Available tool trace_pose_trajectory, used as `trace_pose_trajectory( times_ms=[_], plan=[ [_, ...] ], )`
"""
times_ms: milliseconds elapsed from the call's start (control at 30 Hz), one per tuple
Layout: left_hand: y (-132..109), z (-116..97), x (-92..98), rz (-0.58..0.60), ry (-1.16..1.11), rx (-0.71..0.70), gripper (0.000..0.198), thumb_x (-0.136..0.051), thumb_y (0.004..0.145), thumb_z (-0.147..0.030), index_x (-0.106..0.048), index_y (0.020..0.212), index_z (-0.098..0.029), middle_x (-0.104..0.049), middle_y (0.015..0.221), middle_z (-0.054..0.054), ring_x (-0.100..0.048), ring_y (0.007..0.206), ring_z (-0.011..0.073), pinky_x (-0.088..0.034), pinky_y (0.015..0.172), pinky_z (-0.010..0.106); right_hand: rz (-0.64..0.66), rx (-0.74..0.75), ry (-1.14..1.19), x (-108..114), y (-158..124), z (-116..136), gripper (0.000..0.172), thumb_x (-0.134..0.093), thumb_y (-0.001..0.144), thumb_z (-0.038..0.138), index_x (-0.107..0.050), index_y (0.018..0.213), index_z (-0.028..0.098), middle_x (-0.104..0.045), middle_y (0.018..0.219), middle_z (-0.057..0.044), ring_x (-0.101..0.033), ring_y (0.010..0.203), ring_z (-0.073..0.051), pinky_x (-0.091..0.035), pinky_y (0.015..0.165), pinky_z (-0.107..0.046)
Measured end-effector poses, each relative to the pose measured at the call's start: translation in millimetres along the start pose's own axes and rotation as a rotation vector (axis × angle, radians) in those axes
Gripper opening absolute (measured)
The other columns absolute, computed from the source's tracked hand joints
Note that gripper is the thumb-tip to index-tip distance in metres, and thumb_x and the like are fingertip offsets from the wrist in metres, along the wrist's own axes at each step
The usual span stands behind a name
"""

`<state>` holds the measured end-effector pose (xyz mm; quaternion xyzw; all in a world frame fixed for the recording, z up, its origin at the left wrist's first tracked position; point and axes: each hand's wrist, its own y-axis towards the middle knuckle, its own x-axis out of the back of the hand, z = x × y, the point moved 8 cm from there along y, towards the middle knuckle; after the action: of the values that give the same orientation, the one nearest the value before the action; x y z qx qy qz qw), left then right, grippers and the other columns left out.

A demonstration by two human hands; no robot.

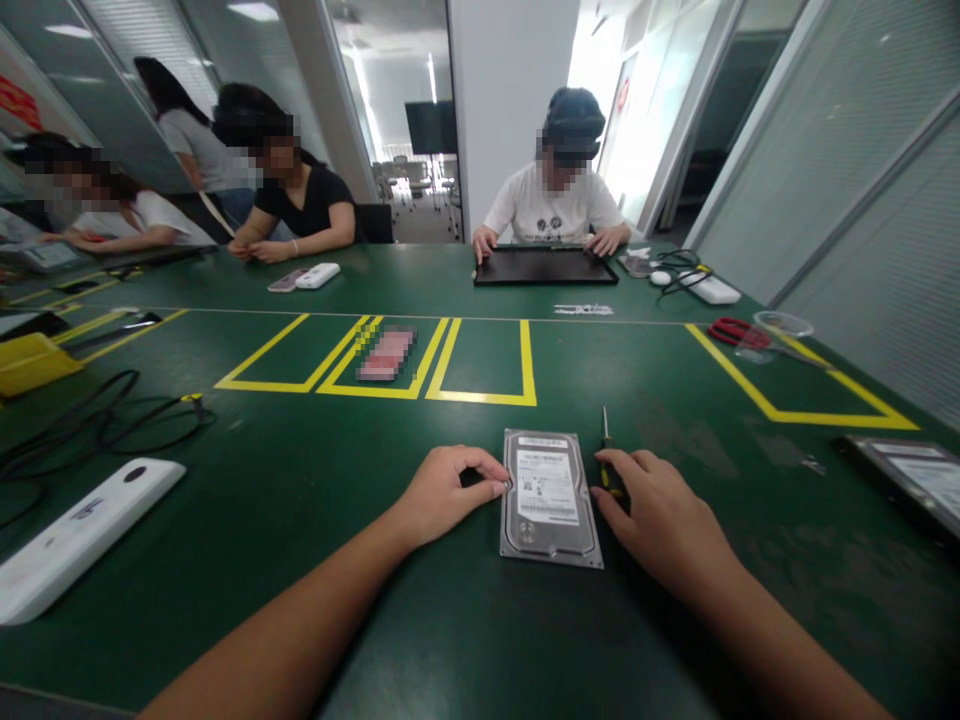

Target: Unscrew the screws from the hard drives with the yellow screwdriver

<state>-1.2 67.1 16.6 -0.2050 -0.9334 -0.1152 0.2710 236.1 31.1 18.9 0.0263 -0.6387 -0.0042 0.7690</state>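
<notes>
A silver hard drive [551, 497] with a white label lies flat on the green table [300, 480] in front of me. My left hand [448, 490] rests at its left edge, fingers curled, thumb and fingertips touching the drive's side. My right hand [654, 510] lies at the drive's right edge, and its fingers close on the handle of a small screwdriver [604, 432] whose shaft points away from me. The handle is mostly hidden under the fingers.
Yellow tape boxes [480, 395] mark the table's middle. A white device [75, 535] and black cables [97, 420] lie at left, another drive [911, 480] at right, red scissors [739, 333] and a clear dish [784, 324] beyond. Across the table, people sit; one handles a black panel [546, 266].
</notes>
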Motion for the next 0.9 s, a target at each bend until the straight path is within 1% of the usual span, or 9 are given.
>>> trace_pose_trajectory(
  times_ms=[200, 333, 433, 500, 600, 667, 733, 800, 900],
  plan=[
    [-1, 0, -2.5, 0.01, -0.031, -0.001, 0.009, -0.07, 0.086, -0.022, -0.076, 0.092, -0.02, -0.077, 0.094, 0.0, -0.07, 0.089, 0.0169, -0.048, 0.083, 0.029, -0.1, 0.01, 0.094, 11, 1, -4, 0.037, -0.053, 0.094, 0.033, -0.059, 0.129, 0.024, -0.061, 0.116, -0.011, -0.059, 0.108, -0.03, -0.052, 0.086, -0.044],
    [0, -1, -3.3, 0.011, -0.026, -0.01, 0.01, -0.067, 0.087, -0.021, -0.076, 0.092, -0.02, -0.077, 0.094, 0.0, -0.069, 0.09, 0.0167, -0.048, 0.083, 0.029, -0.191, 0.04, 0.193, 22, 1, -7, 0.035, -0.052, 0.094, 0.038, -0.061, 0.124, 0.022, -0.063, 0.113, -0.011, -0.061, 0.103, -0.029, -0.051, 0.088, -0.046],
    [1, -2, -3.8, 0.015, -0.01, -0.02, 0.009, -0.067, 0.087, -0.021, -0.075, 0.09, -0.02, -0.077, 0.092, 0.0, -0.069, 0.088, 0.0167, -0.047, 0.082, 0.029, -0.256, 0.08, 0.256, 32, 1, -6, 0.033, -0.053, 0.094, 0.037, -0.062, 0.121, 0.021, -0.065, 0.111, -0.01, -0.062, 0.101, -0.027, -0.051, 0.09, -0.046],
    [2, -2, -3.9, 0.016, 0.001, -0.024, 0.009, -0.067, 0.087, -0.022, -0.075, 0.09, -0.02, -0.076, 0.091, 0.0, -0.069, 0.088, 0.0169, -0.047, 0.082, 0.029, -0.301, 0.102, 0.306, 41, 0, -4, 0.031, -0.055, 0.093, 0.036, -0.063, 0.119, 0.02, -0.067, 0.109, -0.01, -0.064, 0.098, -0.026, -0.052, 0.089, -0.044],
    [1, -2, -4.0, 0.021, 0.006, -0.025, 0.01, -0.066, 0.087, -0.022, -0.075, 0.092, -0.021, -0.076, 0.093, 0.0, -0.069, 0.089, 0.0172, -0.047, 0.082, 0.03, -0.371, 0.133, 0.377, 62, -2, 2, 0.028, -0.057, 0.092, 0.035, -0.064, 0.116, 0.021, -0.068, 0.107, -0.008, -0.065, 0.095, -0.024, -0.052, 0.085, -0.04],
    [1, -2, -4.1, 0.027, 0.009, -0.028, 0.011, -0.065, 0.088, -0.022, -0.075, 0.094, -0.021, -0.076, 0.095, 0.0, -0.069, 0.09, 0.0173, -0.047, 0.082, 0.03, -0.422, 0.156, 0.415, 81, -6, 10, 0.027, -0.059, 0.091, 0.035, -0.065, 0.113, 0.021, -0.069, 0.107, -0.008, -0.066, 0.095, -0.024, -0.052, 0.083, -0.038],
    [0, -2, -4.0, 0.029, 0.019, -0.034, 0.012, -0.065, 0.088, -0.022, -0.074, 0.095, -0.021, -0.076, 0.095, 0.0, -0.069, 0.09, 0.0172, -0.047, 0.082, 0.03, -0.441, 0.164, 0.455, 100, -7, 20, 0.027, -0.06, 0.091, 0.037, -0.066, 0.112, 0.021, -0.07, 0.106, -0.008, -0.067, 0.092, -0.023, -0.051, 0.076, -0.035],
    [1, -3, -3.7, 0.023, 0.033, -0.043, 0.011, -0.065, 0.088, -0.022, -0.074, 0.094, -0.021, -0.076, 0.094, 0.0, -0.068, 0.089, 0.0169, -0.047, 0.082, 0.029, -0.435, 0.158, 0.499, 117, -7, 30, 0.03, -0.06, 0.09, 0.04, -0.067, 0.112, 0.021, -0.072, 0.103, -0.007, -0.067, 0.084, -0.022, -0.049, 0.066, -0.032],
    [1, -3, -4.0, 0.016, 0.045, -0.042, 0.011, -0.064, 0.088, -0.022, -0.073, 0.093, -0.02, -0.075, 0.092, 0.0, -0.068, 0.087, 0.0169, -0.047, 0.08, 0.029, -0.389, 0.192, 0.577, 137, -3, 48, 0.031, -0.06, 0.09, 0.042, -0.068, 0.111, 0.02, -0.072, 0.097, -0.006, -0.065, 0.075, -0.019, -0.047, 0.062, -0.03]
  ],
)
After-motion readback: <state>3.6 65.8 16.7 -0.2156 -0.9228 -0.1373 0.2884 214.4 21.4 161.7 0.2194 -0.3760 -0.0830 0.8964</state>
